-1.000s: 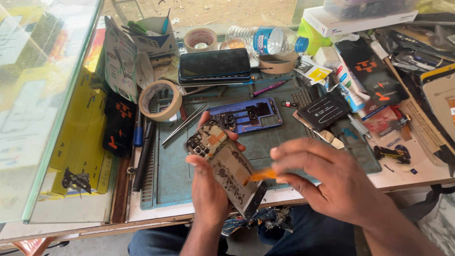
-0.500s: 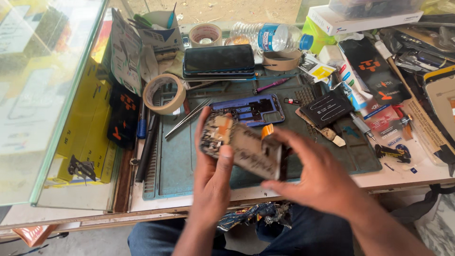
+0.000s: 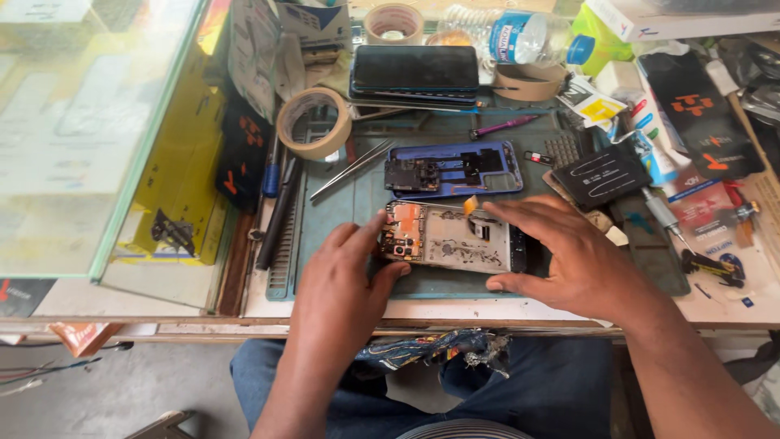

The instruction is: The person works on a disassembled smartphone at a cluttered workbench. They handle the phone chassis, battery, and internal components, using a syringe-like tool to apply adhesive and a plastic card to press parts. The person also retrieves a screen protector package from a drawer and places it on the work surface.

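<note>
An opened phone (image 3: 455, 241) with its back off lies flat on the blue-green work mat (image 3: 341, 203), showing an orange patch and camera parts at its left end. My left hand (image 3: 345, 280) grips that left end with thumb and fingers. My right hand (image 3: 569, 260) holds the right end, fingers spread over the top edge, next to a small orange pick (image 3: 470, 205). Just behind lies a blue phone frame (image 3: 455, 169) with dark circuit boards.
A tape roll (image 3: 314, 122), tweezers (image 3: 351, 169) and a pen lie left of the mat. Stacked dark phones (image 3: 416, 73), a water bottle (image 3: 520, 36) and more tape stand at the back. A black battery (image 3: 601, 175), screwdrivers and packets crowd the right. A glass case (image 3: 81, 122) is at left.
The opened phone, held up and tilted in both hands earlier, has been turned and lowered flat onto the mat. Both hands have stayed on it.
</note>
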